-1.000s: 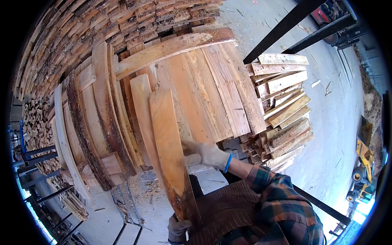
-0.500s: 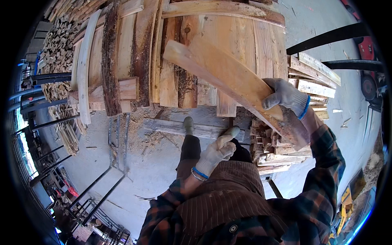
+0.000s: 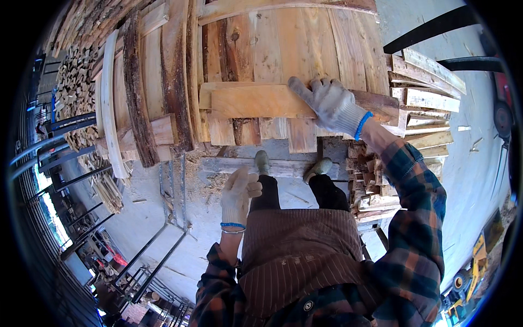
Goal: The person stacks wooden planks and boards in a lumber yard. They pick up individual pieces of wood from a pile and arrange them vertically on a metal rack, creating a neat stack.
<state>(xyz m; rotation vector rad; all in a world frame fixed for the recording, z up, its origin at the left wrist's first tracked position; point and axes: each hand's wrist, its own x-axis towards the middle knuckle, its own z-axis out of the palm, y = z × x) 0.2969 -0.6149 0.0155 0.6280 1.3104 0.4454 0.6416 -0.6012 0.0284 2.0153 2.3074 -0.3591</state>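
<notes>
Right hand (image 3: 332, 106): gloved in pale knit with a blue cuff, laid palm-down and spread over the orange-brown board (image 3: 250, 103), fingertips at its far edge.
Left hand (image 3: 238, 193): gloved likewise, held well apart from the right, above the floor (image 3: 144, 210) and near the brown apron (image 3: 302, 272); fingers partly folded, impossible to tell how tightly.
Orange-brown board: lying crosswise near the closer end of the plank stack (image 3: 294, 46), darkened toward the right; overlapping a second board (image 3: 229, 85), mostly covered.
Plank stack: pale and reddish planks side by side, ends uneven, with a long crosspiece (image 3: 278, 6) across the far part.
Left of stack: bark-edged slabs (image 3: 136, 90) and a whitish strip (image 3: 110, 98), bowed by the lens.
Right of stack: a heap of short offcuts (image 3: 433, 103), just beside; black metal bars (image 3: 430, 30) beyond.
Underfoot: grey floor, strewn with sawdust (image 3: 199, 185); both shoes (image 3: 262, 162) near a weathered beam (image 3: 239, 165).
Room: piled cut wood (image 3: 80, 90) and metal frames (image 3: 150, 250) to the left; yellow machine (image 3: 479, 259) at lower right.
Markings: pale smudges and thin stripes on the apron; any writing on the distant machine too small to read.
</notes>
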